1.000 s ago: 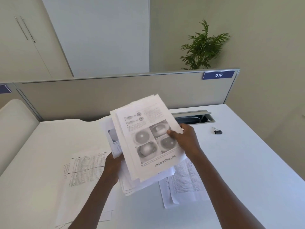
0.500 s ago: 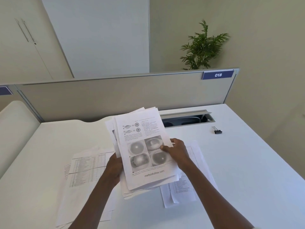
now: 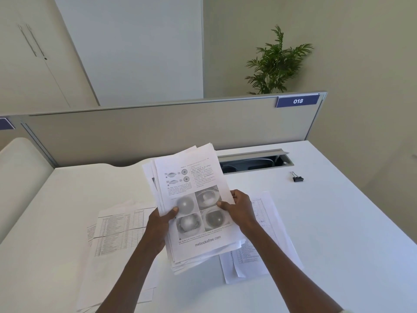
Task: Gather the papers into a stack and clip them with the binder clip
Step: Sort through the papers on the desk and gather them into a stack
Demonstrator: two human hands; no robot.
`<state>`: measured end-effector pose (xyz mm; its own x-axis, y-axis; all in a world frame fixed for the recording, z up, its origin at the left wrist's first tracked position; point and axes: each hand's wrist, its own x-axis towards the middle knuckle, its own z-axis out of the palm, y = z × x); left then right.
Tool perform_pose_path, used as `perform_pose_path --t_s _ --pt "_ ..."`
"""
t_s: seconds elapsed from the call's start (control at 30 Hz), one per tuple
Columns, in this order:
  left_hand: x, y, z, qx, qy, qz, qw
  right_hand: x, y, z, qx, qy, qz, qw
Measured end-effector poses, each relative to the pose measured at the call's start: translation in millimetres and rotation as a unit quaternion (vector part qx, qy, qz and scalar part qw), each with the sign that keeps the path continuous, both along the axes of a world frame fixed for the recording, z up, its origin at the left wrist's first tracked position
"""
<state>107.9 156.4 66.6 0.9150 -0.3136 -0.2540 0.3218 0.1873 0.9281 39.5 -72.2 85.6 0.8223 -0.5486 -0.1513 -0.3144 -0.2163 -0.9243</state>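
Observation:
I hold an uneven stack of printed papers (image 3: 191,177) above the white desk, its top sheet showing four grey eye pictures. My left hand (image 3: 159,224) grips the stack's left edge, thumb on the top sheet. My right hand (image 3: 240,210) grips its right edge, thumb on top. More sheets with tables lie flat on the desk: one group to the left (image 3: 117,231), another under and right of the stack (image 3: 268,236). A small black binder clip (image 3: 297,178) sits on the desk at the far right, away from both hands.
A grey partition (image 3: 158,129) with a blue "018" tag closes the desk's far side. An open cable hatch (image 3: 255,160) lies behind the stack. The white desk (image 3: 349,222) stretches to the right. A potted plant (image 3: 275,64) stands beyond the partition.
The held stack has come down and toward me and turned more upright. My left thumb now sits on the top sheet. The binder clip has not moved.

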Motion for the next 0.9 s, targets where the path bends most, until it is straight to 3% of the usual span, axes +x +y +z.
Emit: perform_pose_path --t_s 0.13,0.33,0.6,0.73,0.9 --pt "1.3 -0.7 -2.4 -0.003 -0.001 0.007 1.000 -2.7 -6.5 -11.8 0.009 0.018 -0.049 0.999" --pt "3.7 12.5 -9.1 -0.006 -0.010 -0.001 1.000 -20.6 -36.5 -48.1 -0.052 0.114 -0.116 0.985" --pt "5.3 21.3 -18.4 -0.016 -0.008 0.002 1.000 -54.3 -67.8 -80.1 -0.184 0.357 -0.177 0.899" --pt "5.3 19.5 -20.3 -0.028 -0.013 -0.003 1.000 -62.8 -72.3 -90.8 -0.214 0.410 -0.168 0.871" --pt "5.3 16.8 -20.7 -0.037 -0.012 -0.018 0.999 -56.3 -72.1 -90.2 -0.221 0.414 -0.150 0.870"
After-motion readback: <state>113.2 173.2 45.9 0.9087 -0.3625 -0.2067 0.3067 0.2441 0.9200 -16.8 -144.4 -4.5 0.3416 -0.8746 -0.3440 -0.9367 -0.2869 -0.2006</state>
